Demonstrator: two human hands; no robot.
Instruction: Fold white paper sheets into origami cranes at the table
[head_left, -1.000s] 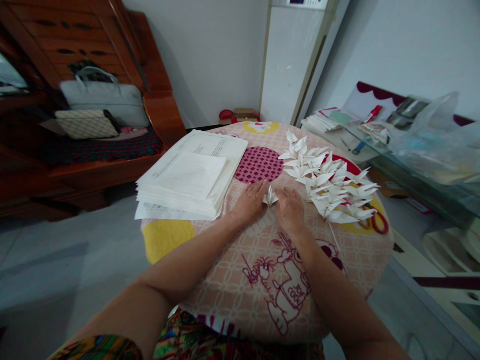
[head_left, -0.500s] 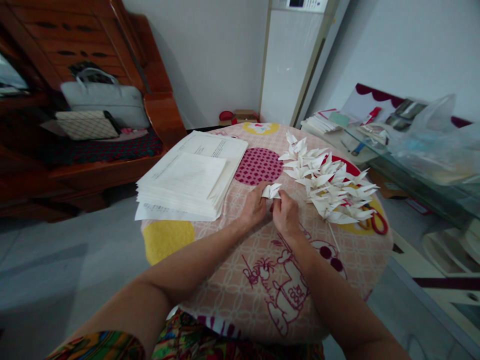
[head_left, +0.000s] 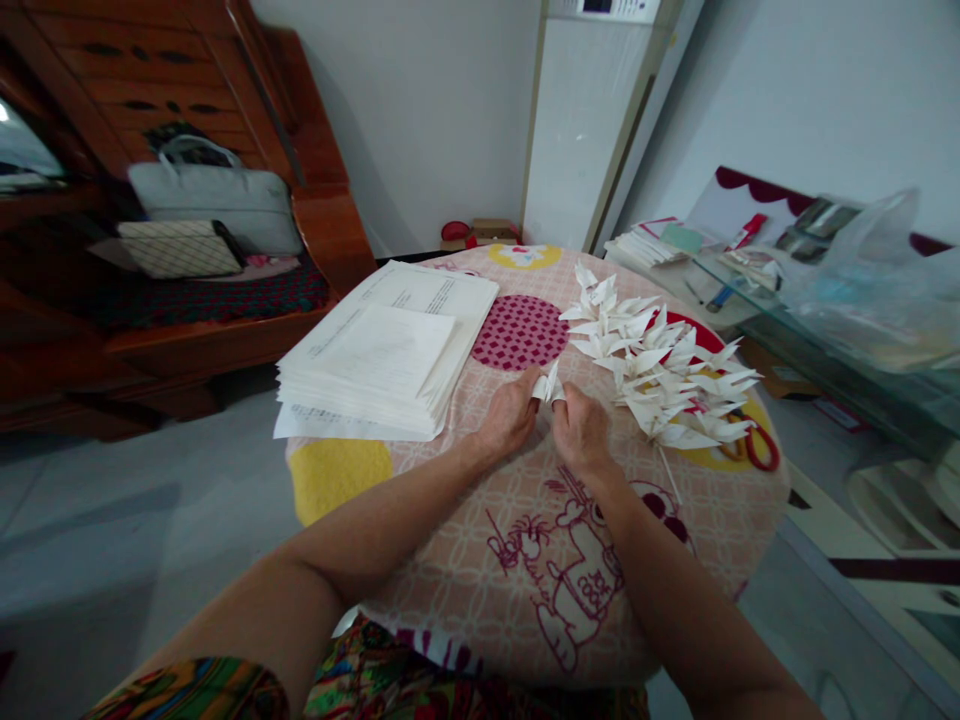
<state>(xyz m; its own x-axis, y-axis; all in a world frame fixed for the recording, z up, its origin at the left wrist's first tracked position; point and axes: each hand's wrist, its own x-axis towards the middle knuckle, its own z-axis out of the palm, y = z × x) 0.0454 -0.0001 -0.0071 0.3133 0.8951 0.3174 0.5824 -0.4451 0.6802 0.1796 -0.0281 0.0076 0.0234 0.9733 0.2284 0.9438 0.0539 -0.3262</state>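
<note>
A small folded white paper piece [head_left: 549, 386] is pinched between both hands just above the round table [head_left: 525, 560]. My left hand [head_left: 510, 415] grips its left side with curled fingers. My right hand [head_left: 579, 432] holds its right side, fingers closed. A pile of several finished white folded paper shapes [head_left: 660, 372] lies right of the hands. A thick stack of white paper sheets [head_left: 386, 352] sits at the table's left.
Red-handled scissors [head_left: 754, 445] lie by the pile's right edge. The table wears a pink patterned cloth. A wooden bench with bags [head_left: 210, 205] stands at left. A glass table with clutter and a plastic bag [head_left: 862, 280] stands at right.
The hands went from pressing the paper piece flat on the table to lifting it and pinching it between the fingers, folding it narrower.
</note>
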